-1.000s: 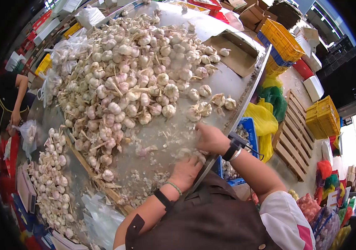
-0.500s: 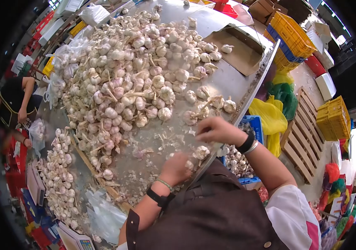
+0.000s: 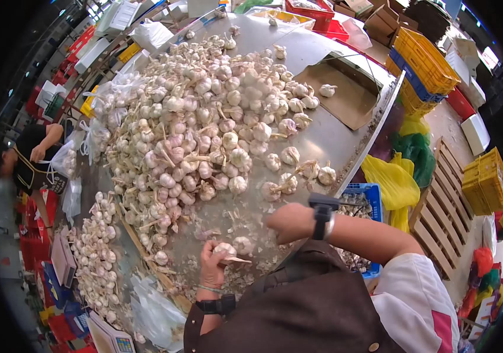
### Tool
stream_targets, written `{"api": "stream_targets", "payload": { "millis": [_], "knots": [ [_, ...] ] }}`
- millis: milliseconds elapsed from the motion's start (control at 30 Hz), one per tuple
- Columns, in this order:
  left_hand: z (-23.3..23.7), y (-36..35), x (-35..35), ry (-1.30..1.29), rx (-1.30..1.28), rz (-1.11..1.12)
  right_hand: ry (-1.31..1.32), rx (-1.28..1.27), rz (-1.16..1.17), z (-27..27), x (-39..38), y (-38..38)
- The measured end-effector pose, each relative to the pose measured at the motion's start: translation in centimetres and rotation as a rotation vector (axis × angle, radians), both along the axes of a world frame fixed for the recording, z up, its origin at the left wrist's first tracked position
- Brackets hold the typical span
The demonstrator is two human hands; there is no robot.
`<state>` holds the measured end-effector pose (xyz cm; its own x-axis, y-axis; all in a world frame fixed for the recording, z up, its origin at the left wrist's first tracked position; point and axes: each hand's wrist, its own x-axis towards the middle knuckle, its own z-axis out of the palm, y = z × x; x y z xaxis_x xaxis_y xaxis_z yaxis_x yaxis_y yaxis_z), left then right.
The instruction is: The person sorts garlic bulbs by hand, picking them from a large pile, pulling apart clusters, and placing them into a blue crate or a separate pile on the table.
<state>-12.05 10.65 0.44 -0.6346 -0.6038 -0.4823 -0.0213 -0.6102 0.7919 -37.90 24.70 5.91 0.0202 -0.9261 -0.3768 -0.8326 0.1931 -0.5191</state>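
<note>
A large heap of garlic bulbs (image 3: 186,123) covers much of the metal table (image 3: 328,141). My left hand (image 3: 211,266) is closed around a garlic bulb (image 3: 224,250) with its stem showing, low over the table. Another bulb (image 3: 242,245) lies just to the right of it. My right hand (image 3: 289,223) is bent at the wrist to the right of my left hand, apart from it; its fingers are blurred and whatever they hold is hidden. Loose skins (image 3: 236,217) are scattered between the heap and my hands.
Beside my right forearm is a blue crate (image 3: 374,200) of garlic. A wooden pallet (image 3: 441,217) and yellow crates (image 3: 425,53) stand at right. A co-worker (image 3: 33,153) holds a plastic bag at left. A cardboard piece (image 3: 345,94) lies on the table.
My left hand has moved left and now shows a bulb in its fingers. My right hand has come lower in the view, nearer my body. The view has shifted slightly.
</note>
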Motion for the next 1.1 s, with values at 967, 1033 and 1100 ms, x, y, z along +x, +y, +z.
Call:
{"api": "stream_targets", "payload": {
  "millis": [967,1033,1100],
  "knots": [
    [6.3,-2.3,0.6,0.379,0.353,0.020,0.462,0.069,-0.332,-5.1,-13.0,-0.8],
    [7.3,-2.2,0.4,0.381,0.641,0.149,0.430,0.145,-0.311,-3.0,-13.2,-0.9],
    [7.1,-2.1,0.0,0.412,0.706,0.173,0.407,0.224,-0.301,-2.4,-13.8,-0.3]
  ]
}}
